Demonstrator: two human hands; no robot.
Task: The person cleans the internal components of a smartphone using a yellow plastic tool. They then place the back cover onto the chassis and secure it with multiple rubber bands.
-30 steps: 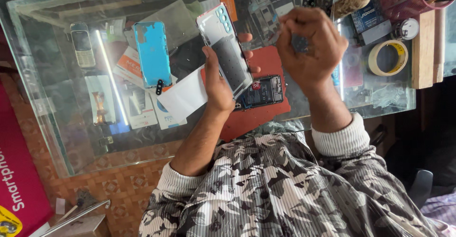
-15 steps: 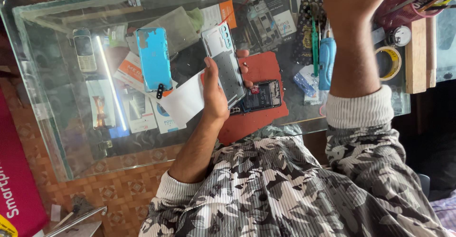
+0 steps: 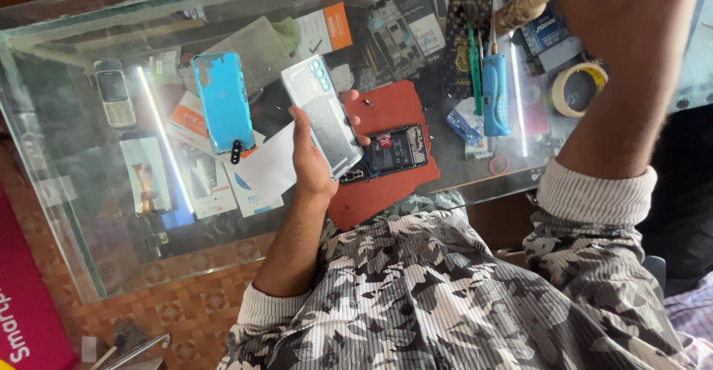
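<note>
While the glass tabletop [image 3: 89, 214] spread across most of the view, cluttered above and below its pane, the person worked at its near edge over a red mat [image 3: 386, 110]. On that mat lay an opened phone body [image 3: 392, 150], circuit side up, just beside the left hand [image 3: 312, 164].

Left hand: closed around a pale phone back cover [image 3: 324, 115], thumb along one long edge, fingers wrapped behind to the other. Cover held above the mat, apart from the phone body. Its long axis ran from the palm up and away toward the far-left of the tabletop, camera cut-out at the far end, inner face toward the camera.

Right hand [image 3: 631, 14]: raised high at the upper right, partly out of view; cannot tell whether it held anything or how the fingers stood.

Judged handling: cover likely thin, light, slightly flexible plastic, smooth and prone to slipping; could crack or kink if bent. Edge grip across the short width, as now, looked safest; avoid pressing the middle or the camera cut-out.

Smaller items: a blue back cover [image 3: 223, 101] lay left of the hand; a blue-handled screwdriver [image 3: 495, 94] and a tape roll [image 3: 578, 88] sat to the right; an old keypad phone [image 3: 115, 101] showed under the glass.
</note>
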